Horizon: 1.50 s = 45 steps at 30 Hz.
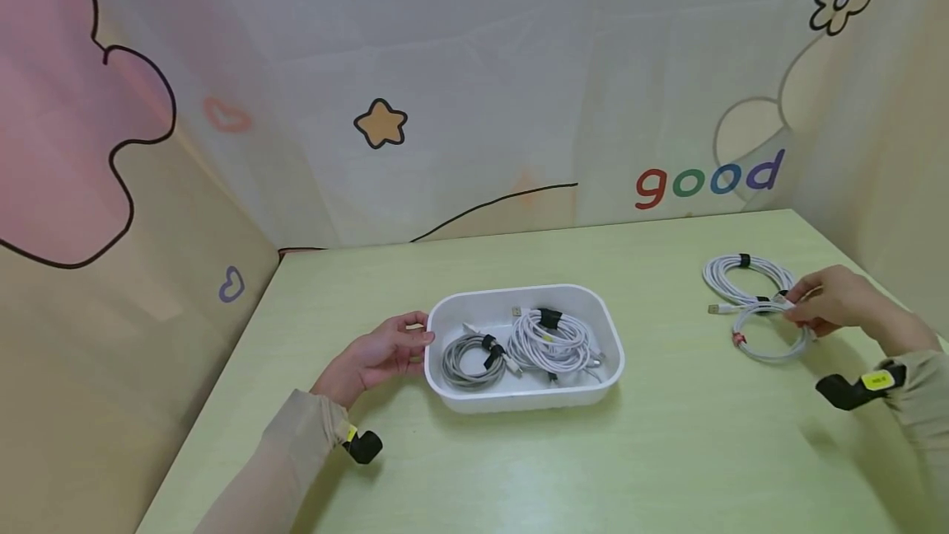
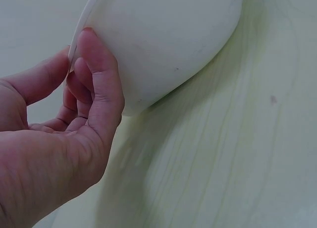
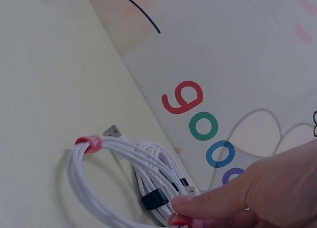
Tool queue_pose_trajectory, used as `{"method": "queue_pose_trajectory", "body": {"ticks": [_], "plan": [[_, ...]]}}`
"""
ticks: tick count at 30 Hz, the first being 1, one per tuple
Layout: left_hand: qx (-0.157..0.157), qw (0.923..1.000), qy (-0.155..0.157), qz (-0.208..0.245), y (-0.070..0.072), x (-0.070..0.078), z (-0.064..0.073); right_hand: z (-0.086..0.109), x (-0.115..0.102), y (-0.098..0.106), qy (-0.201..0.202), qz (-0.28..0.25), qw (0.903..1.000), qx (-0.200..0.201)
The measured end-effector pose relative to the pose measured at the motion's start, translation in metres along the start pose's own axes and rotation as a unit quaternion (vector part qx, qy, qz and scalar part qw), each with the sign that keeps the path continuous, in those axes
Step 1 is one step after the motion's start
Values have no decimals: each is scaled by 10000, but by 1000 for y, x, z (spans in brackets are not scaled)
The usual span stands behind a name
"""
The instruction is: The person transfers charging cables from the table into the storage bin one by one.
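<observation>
White coil (image 3: 77, 176) (partly behind fingers (image 3: 213, 201))

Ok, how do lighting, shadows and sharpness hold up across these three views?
Head: the brightest, with soft shadows on the table near both sleeves; left wrist: dimmer, a broad soft-edged shadow beside the box; right wrist: dim too, lettering readable, the nearer cable slightly soft.
</observation>
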<state>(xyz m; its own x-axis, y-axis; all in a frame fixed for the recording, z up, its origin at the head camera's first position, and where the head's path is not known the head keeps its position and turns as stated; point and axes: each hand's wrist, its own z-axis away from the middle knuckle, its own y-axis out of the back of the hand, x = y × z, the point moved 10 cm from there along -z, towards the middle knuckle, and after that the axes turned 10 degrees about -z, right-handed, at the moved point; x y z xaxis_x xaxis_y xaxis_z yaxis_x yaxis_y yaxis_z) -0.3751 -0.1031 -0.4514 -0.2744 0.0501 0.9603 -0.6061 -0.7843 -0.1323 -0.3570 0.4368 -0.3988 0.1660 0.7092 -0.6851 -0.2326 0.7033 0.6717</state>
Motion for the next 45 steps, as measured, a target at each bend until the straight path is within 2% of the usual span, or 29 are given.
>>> {"method": "queue_pose_trajectory", "body": {"ticks": [7, 13, 25, 33, 45], "plan": [[-41, 10000, 11, 50, -1, -2, 1, -2, -10, -12, 128, -328, 9993, -95], [-57, 10000, 8, 59, -1, -2, 2, -7, -29, -19, 203, -475, 9986, -106], [-47, 10000, -33, 70, 0, 0, 0, -16, -73, -25, 541, -362, 9979, -19], [-73, 9999, -61, 65, -1, 1, 1, -23, -95, -39, 642, -471, 9966, -209], [-76, 9999, -49, 92, -1, 1, 0, -28, -136, -61, 917, -317, 9949, -268]]}}
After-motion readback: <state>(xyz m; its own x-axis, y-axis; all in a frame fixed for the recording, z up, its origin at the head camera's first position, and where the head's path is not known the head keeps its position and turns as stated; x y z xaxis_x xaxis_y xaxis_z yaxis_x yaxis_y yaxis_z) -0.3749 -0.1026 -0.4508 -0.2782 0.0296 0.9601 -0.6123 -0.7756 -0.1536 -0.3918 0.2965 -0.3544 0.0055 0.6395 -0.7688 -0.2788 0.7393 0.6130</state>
